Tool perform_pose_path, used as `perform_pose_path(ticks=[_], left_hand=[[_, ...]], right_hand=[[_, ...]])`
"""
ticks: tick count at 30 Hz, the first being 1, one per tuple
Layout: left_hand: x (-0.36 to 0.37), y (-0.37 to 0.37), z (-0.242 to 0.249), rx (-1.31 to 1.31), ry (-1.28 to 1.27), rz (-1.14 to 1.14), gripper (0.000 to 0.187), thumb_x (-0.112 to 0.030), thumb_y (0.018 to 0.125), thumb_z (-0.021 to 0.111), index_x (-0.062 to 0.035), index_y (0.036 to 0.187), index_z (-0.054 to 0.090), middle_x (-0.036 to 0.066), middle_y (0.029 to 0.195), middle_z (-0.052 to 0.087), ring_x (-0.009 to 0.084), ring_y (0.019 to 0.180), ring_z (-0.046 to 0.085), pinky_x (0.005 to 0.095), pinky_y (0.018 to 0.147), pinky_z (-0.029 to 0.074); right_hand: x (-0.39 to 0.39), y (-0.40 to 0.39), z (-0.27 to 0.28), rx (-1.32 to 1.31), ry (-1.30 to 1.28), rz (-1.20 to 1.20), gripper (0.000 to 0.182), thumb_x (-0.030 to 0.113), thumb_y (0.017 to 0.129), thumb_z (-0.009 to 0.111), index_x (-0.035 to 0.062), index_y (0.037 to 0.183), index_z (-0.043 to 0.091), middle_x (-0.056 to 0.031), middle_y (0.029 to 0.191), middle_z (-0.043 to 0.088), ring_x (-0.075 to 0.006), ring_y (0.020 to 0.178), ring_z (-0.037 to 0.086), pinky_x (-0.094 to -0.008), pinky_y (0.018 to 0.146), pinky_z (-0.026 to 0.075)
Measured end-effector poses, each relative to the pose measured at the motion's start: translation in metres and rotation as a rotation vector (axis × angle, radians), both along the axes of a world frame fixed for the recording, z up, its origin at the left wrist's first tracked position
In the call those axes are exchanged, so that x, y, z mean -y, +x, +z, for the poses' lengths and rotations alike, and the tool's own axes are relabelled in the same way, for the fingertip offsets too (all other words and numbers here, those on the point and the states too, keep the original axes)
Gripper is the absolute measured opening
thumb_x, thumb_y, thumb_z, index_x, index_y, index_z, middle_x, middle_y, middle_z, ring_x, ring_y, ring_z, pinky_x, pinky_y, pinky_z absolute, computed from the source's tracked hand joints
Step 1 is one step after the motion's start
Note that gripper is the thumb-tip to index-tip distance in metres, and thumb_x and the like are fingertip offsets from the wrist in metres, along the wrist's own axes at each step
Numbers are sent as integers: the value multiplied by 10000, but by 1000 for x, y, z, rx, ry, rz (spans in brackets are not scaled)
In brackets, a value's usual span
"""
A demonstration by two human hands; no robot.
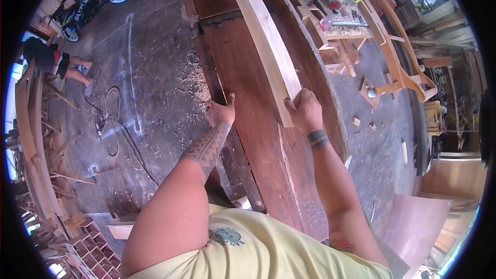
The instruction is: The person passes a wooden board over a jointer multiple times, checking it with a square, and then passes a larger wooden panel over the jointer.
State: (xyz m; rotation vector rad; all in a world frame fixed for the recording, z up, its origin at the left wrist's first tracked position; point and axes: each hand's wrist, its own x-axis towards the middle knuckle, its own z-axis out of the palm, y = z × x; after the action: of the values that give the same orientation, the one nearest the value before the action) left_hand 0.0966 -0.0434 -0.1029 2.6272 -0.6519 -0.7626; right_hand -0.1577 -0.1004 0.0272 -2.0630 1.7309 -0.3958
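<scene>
A long pale wooden board [268,46] lies lengthwise over the dark reddish-brown workbench [232,62], its near end in front of me. My right hand [306,111] is closed around that near end, thumb on the upper face and fingers over the right edge. Nothing shows in my left hand [222,110], held at the bench's left edge with thumb and forefinger apart; its other fingers are mostly hidden. Between this hand and the board lies a strip of bare bench top.
Wood shavings [199,85] litter the floor left of the bench, near a looped cable [111,119]. Another person [57,64] bends at far left, below a motorbike [93,2]. At right are a tool-laden table [349,31], a curved wooden frame [400,67] and small offcuts [356,121].
</scene>
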Motion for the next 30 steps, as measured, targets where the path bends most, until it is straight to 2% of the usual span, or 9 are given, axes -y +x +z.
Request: perform_pose_path(ticks=[11, 15, 20, 26, 30], left_hand=[[0, 0, -4, -4, -6, 0, 1128, -851, 876, 663, 90, 1455, 440, 333, 1319, 665, 480, 1220, 690, 552, 1033, 564], [0, 3, -22, 56, -27, -4, 1144, -846, 873, 673, 90, 1482, 427, 326, 1315, 671, 476, 1238, 681, 546, 1043, 558], [-1, 0, -5, -6, -29, -3, 1124, -840, 870, 684, 90, 1454, 449, 334, 1310, 669, 477, 1246, 674, 547, 1042, 559], [-2, 4, -30, 31, -49, -13, 1126, -858, 855, 684, 91, 1419, 461, 347, 1270, 678, 493, 1206, 688, 560, 1024, 562], [-2, 3, -23, -5, -40, -10, 1112, -871, 847, 676, 91, 1371, 485, 351, 1246, 685, 503, 1171, 701, 565, 1008, 568]], right_hand=[[31, 19, -4, 11, -42, 17, 381, 352, 895, 783, 20, 868, 598, -213, 922, 687, -421, 915, 691, -527, 843, 546], [42, 26, -5, 11, -50, 21, 387, 357, 897, 787, 22, 862, 596, -207, 919, 688, -416, 923, 695, -525, 847, 548], [56, 35, -5, 11, -60, 22, 384, 359, 905, 787, 29, 860, 597, -192, 902, 694, -409, 930, 698, -521, 857, 554], [72, 48, -2, -15, -48, 15, 384, 373, 910, 793, 34, 877, 616, -183, 926, 716, -401, 963, 706, -518, 878, 557], [83, 56, -5, -28, -73, 21, 386, 380, 910, 797, 35, 890, 624, -184, 938, 722, -400, 977, 710, -516, 889, 558]])
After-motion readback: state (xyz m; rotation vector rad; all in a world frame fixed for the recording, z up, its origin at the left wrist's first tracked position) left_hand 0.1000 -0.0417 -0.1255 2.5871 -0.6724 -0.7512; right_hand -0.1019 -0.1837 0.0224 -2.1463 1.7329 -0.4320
